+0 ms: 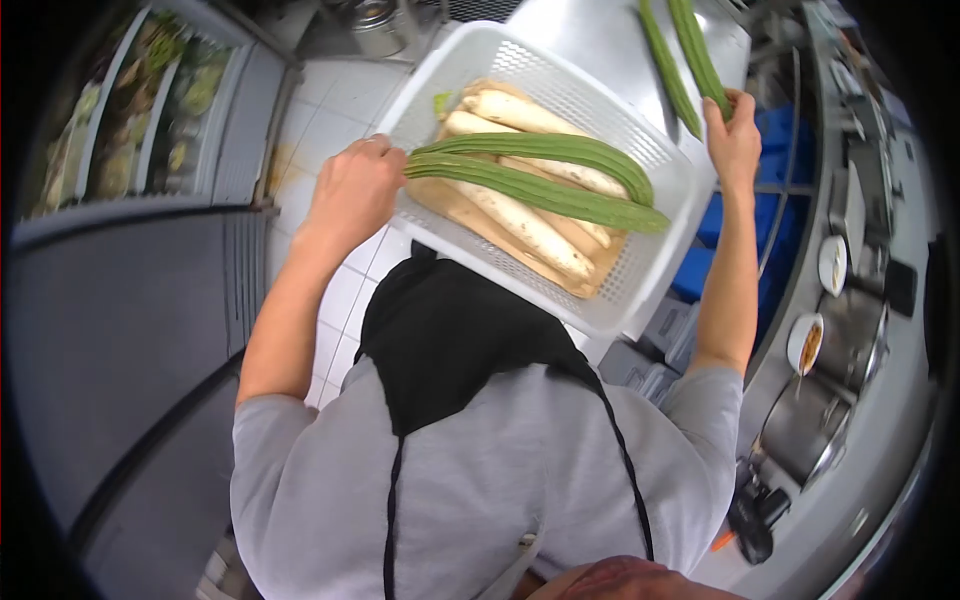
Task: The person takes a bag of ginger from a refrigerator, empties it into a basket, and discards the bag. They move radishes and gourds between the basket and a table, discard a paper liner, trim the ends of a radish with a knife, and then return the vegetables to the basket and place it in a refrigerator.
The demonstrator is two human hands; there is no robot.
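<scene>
My left hand is closed at the left rim of a white plastic basket, its fingers on the stem ends of two long green ridge gourds. Those gourds stretch across the basket, over several white daikon radishes lying on brown paper or card. On the right, my right hand grips the near end of another ridge gourd. One more gourd lies beside it over the steel table. The fingertips of my left hand are partly hidden.
A glass-doored fridge with produce stands at the left, over white floor tiles. Along the right runs a steel counter with pots and a white bowl of food. Blue bins sit underneath.
</scene>
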